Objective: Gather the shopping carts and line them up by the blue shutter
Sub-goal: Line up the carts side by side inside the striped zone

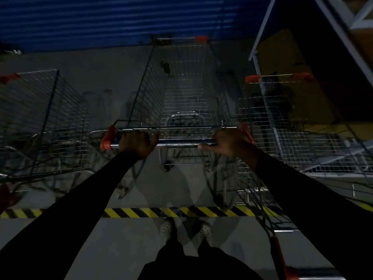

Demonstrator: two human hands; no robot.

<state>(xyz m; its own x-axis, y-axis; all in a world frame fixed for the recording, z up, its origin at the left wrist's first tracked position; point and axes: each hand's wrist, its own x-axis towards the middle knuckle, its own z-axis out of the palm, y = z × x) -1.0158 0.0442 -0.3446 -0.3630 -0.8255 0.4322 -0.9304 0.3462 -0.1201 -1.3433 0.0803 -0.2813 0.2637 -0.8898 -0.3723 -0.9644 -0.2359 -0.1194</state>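
Observation:
A wire shopping cart (181, 87) with orange corner caps stands in front of me, its nose close to the blue shutter (121, 19). My left hand (138, 143) grips the left part of its chrome handle bar (181, 142). My right hand (228, 143) grips the right part, thumb stretched along the bar. A second cart (42, 122) stands to the left and a third cart (298, 126) to the right, both facing the shutter.
A yellow-and-black hazard stripe (161, 212) crosses the grey floor just ahead of my shoes. A metal rack (314, 37) with yellow boxes rises at the right. An orange-capped cart handle (280, 257) pokes in at the lower right.

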